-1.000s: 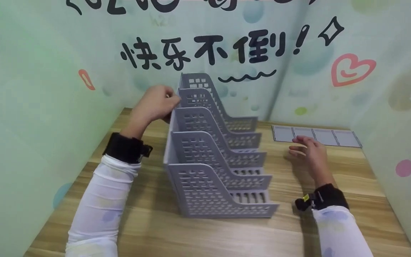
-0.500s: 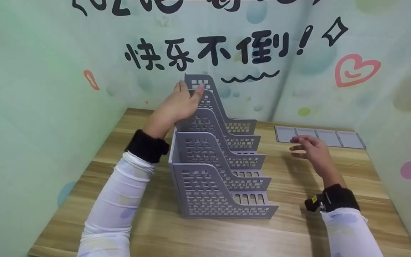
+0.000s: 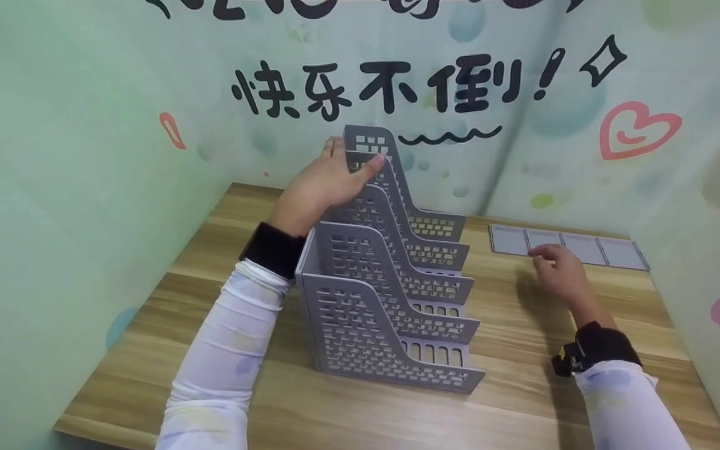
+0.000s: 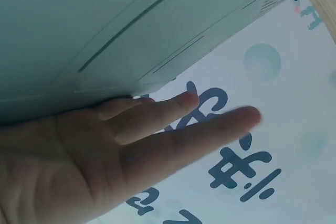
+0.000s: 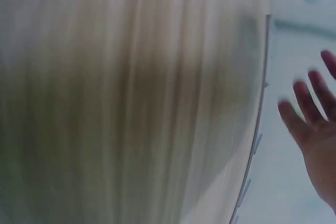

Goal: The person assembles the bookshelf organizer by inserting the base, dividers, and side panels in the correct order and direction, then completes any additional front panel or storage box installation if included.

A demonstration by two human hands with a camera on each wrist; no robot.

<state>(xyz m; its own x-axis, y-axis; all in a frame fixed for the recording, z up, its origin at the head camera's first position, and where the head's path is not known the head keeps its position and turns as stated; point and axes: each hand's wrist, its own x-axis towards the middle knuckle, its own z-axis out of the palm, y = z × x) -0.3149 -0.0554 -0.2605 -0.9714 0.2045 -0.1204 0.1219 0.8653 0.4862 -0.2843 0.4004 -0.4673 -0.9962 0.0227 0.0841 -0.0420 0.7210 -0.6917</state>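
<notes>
A grey file organizer [image 3: 360,331] with several perforated dividers stands upright on the table, slightly askew. My left hand [image 3: 329,181] rests against its tall back side near the far end, thumb over the upper edges of the dividers. In the left wrist view, the fingers [image 4: 189,140] of that hand are straight beside a smooth grey panel [image 4: 105,30]; the thumb is hidden there. My right hand [image 3: 560,275] hovers over the table to the right of the organizer and holds nothing. Its fingers [image 5: 307,100] are spread and loosely extended in the right wrist view.
A flat grey strip [image 3: 622,253] divided into several cells lies at the table's back right, just beyond my right hand. The wood-grain table [image 3: 222,281] is bounded by a printed cloth backdrop [image 3: 522,156] behind and at both sides.
My left hand has gone from the organizer's back edge to its upper far part, thumb over the dividers. The organizer has turned slightly. The head view has shifted a little.
</notes>
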